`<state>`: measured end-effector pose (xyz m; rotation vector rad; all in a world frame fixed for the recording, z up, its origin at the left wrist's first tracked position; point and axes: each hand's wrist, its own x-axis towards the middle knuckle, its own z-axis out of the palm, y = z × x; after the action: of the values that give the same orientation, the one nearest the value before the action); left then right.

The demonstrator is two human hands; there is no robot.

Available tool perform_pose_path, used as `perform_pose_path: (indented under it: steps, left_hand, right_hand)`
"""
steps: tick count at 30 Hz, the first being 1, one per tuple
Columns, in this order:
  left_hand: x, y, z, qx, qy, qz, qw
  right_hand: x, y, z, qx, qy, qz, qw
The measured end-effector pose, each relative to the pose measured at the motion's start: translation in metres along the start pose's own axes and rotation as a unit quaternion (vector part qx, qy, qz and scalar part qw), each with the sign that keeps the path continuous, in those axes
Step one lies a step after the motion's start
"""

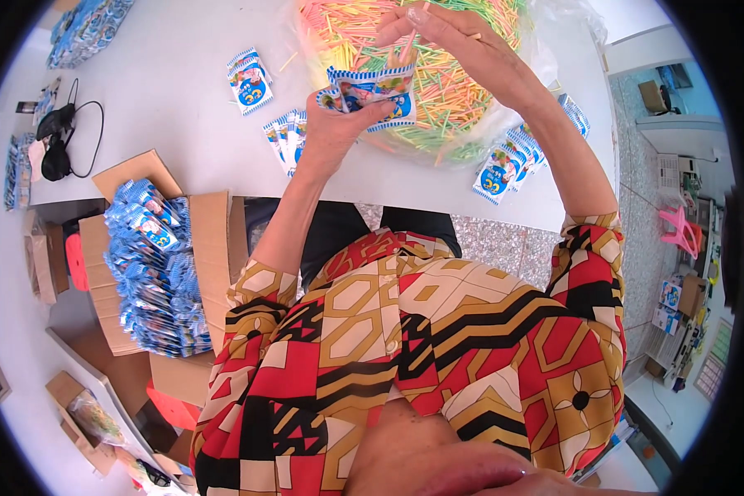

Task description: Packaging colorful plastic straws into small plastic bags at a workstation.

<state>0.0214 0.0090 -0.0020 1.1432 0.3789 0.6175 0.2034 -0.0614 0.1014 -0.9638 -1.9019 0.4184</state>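
Note:
My left hand (336, 131) is closed round a blue-and-white printed packet (380, 89), its thumb pressed on the front. More packet edges show beside its fingers. Just above the packet, my right hand (471, 54) has its fingers bent together over a few thin pinkish sticks (406, 51), which point down toward the packet's top edge. Part of this grip is hidden behind the fingers. Under both hands lies a large clear plastic bag (302, 37) spread open, heaped with pink, yellow and green sticks (450, 103).
Flat packets lie on the white table (174, 74): a small stack (250, 81) at left, several (286, 139) by my left wrist, others (504, 169) under my right forearm. A cardboard box (211, 240) full of packets (153, 264) stands at the lower left. A black corded object (55, 140) lies far left.

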Motion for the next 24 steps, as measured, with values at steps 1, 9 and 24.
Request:
perform_pose_path:
  steps: [1, 9, 24]
  left_hand:
    - [0.0, 0.0, -0.001, -0.005, 0.003, 0.004, 1.0]
    - [0.0, -0.001, -0.002, -0.005, -0.005, 0.008, 1.0]
    - [0.0, -0.008, -0.011, -0.003, 0.022, -0.032, 0.999]
  right_hand:
    - [0.001, -0.011, 0.0, -0.011, 0.008, 0.139, 0.99]
    - [0.008, -0.03, 0.011, -0.044, 0.0, 0.318, 0.947]
    - [0.009, -0.028, 0.01, -0.072, -0.062, 0.285, 0.954]
